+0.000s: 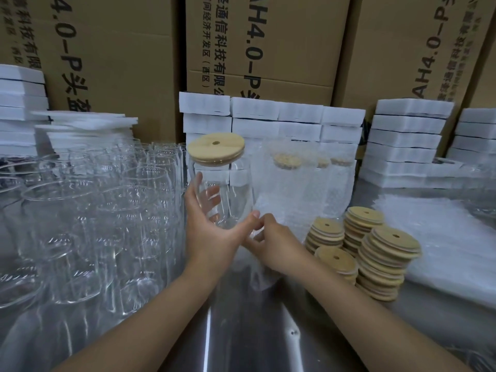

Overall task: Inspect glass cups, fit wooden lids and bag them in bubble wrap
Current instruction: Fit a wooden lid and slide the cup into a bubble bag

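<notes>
While my left hand (212, 232) curls round the lidded glass cup (225, 189) left of the lid stacks (386, 253), my right hand (273, 237), nearer those stacks, pinches the bubble-wrap bag (257, 272), whose mouth I should hold wide.

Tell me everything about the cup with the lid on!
The cup is clear glass, tall and rounded, empty, held about upright above the table. A round wooden lid with a small hole sits on its mouth. The left hand holds it, fingers showing through the glass, thumb near the base. The right hand pinches a bag beside the base.
</notes>
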